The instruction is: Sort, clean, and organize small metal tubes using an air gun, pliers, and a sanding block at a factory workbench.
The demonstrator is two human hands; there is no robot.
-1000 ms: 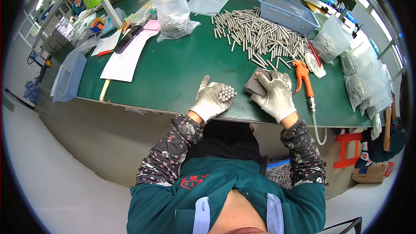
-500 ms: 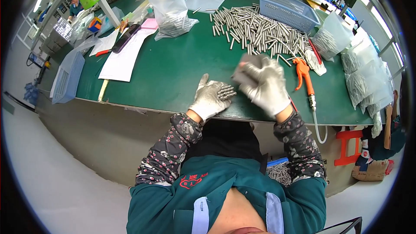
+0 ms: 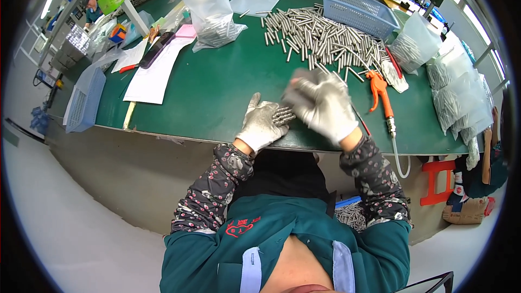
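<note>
My left hand (image 3: 261, 122), in a grey-white work glove, rests near the table's front edge. A row of short metal pins (image 3: 283, 115) lies at its fingers and is held there, the thumb standing apart. My right hand (image 3: 328, 109), gloved the same way, grips a dark grey flat block (image 3: 297, 93), blurred by motion, just above and to the right of the pins. Its exact kind cannot be made out. Beyond my right hand spreads a large heap of loose metal pins (image 3: 325, 35).
An orange air blow gun (image 3: 380, 95) with a hose lies right of my hand. A blue basket (image 3: 358, 11) stands behind the heap. Bags of pins (image 3: 453, 103) line the right side; another bag (image 3: 214, 21) stands at the back left, near papers (image 3: 154, 78) and a phone (image 3: 157, 50).
My right hand has moved slightly left with the grey block, nearer the pins at my left hand. The left hand stays almost in place.
</note>
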